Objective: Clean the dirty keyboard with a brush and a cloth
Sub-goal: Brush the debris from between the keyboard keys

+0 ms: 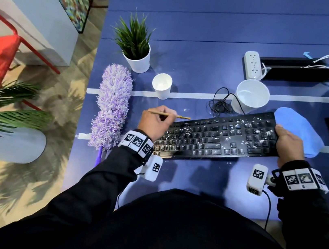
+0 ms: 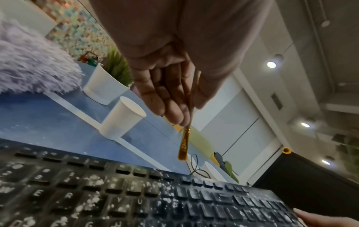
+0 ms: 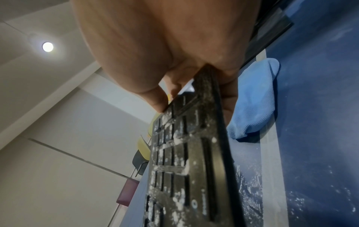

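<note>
On the blue bench (image 1: 215,36), we have the black, powder-flecked plastic keyboard (image 1: 217,135) lying crosswise just in front of us. Our right hand (image 1: 290,143) is clamped on its right end, thumb on the keys and fingers underneath, apparently to tilt and steady it so loosened crumbs can fall away. Our left hand (image 1: 155,121) pinches the thin wooden-handled brush (image 1: 178,116), its golden tip hovering just above the top key row, not yet touching. The folded light-blue cloth (image 1: 299,131) waits beside the keyboard's right end, presumably for wiping afterwards.
</note>
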The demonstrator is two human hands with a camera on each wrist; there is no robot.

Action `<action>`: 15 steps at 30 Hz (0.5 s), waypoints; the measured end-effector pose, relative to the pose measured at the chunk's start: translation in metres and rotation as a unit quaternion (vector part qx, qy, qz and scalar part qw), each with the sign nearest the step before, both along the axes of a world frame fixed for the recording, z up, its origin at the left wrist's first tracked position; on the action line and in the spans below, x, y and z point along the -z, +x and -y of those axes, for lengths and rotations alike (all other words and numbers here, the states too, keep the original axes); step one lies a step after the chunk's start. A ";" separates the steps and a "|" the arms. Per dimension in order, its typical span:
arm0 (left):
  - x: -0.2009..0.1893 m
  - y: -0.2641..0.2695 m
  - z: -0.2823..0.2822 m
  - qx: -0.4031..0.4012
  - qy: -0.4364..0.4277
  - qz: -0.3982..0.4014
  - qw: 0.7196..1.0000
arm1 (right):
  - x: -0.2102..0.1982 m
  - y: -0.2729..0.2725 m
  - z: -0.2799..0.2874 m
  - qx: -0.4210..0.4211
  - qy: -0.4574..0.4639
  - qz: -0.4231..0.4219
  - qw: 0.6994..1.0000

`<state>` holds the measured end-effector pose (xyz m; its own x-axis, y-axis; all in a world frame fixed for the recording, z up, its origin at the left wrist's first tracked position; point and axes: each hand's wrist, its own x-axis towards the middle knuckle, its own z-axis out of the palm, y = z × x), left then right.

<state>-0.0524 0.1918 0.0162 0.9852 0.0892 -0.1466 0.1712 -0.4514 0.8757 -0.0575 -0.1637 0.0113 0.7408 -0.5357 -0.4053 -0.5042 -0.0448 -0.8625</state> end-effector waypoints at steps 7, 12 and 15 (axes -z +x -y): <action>0.004 -0.002 -0.003 -0.018 0.193 -0.035 0.980 | -0.005 0.001 -0.002 -0.018 -0.002 -0.002 1.000; -0.006 -0.009 0.011 0.007 0.091 0.002 0.996 | -0.002 0.001 0.000 -0.016 0.004 0.010 1.000; 0.004 -0.009 0.014 0.020 0.131 -0.022 0.991 | -0.003 0.001 -0.002 -0.018 0.007 0.009 1.000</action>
<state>-0.0610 0.1777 0.0119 0.9818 0.0905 -0.1667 0.1839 -0.6694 0.7198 -0.0564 -0.1622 0.0146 0.7664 -0.5034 -0.3990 -0.4872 -0.0507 -0.8718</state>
